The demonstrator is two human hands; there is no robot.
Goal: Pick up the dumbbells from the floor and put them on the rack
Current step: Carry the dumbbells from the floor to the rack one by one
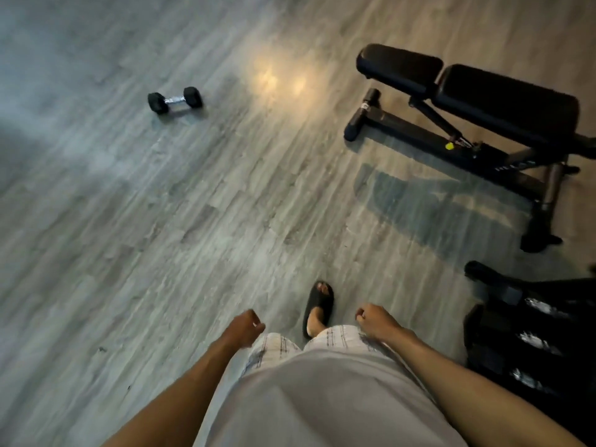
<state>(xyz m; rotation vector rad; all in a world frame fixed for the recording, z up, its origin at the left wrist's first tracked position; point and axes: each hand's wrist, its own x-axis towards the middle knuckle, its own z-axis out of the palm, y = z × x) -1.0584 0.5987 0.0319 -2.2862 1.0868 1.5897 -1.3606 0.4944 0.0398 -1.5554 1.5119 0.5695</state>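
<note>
dumbbell [175, 100] 1 | bench [503, 101] 1 | rack [483, 343] 1 | sandal [318, 306] 1 | hands [246, 327] [375, 319] 2

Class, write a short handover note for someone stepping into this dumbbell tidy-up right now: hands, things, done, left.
Left hand: loosely curled, holds nothing.
Right hand: the same.
One dumbbell lies on the floor, ahead to the left, untouched.
The rack stands close on the right, dim, seemingly with dumbbells on it.
Done: some apparently racked.
Left: walk over, pick that dumbbell up, rack it.
</note>
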